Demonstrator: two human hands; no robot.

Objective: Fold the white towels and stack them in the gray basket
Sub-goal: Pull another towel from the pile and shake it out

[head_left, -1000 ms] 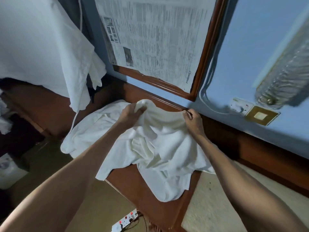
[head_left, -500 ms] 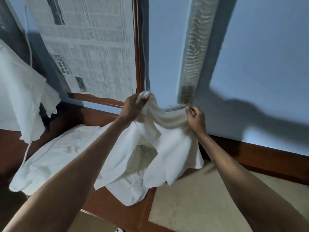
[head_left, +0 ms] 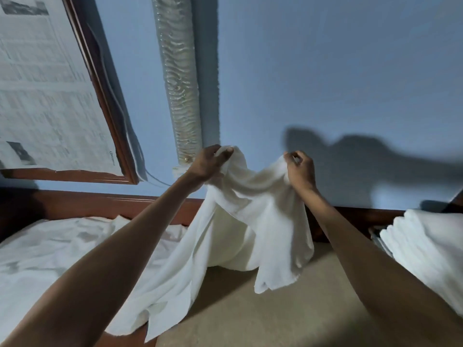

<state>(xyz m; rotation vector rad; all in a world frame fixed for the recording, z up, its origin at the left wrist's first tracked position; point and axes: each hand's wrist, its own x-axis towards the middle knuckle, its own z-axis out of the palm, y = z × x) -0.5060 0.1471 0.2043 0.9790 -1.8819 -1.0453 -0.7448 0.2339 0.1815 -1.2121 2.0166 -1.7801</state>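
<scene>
Meanwhile the white cloth stayed spread at the left. The white towel had come up off it and hung in loose folds above the beige floor. Folded towels sat stacked far right. The left hand and right hand each pinched the towel's top edge, likely ready to square it for folding.

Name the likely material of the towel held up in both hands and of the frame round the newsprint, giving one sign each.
The towel: probably cotton cloth, matte white; it drapes in soft folds from the left hand and right hand. The frame: seemingly wood, reddish-brown, slightly glossy; moulded grooves run along it.
</scene>
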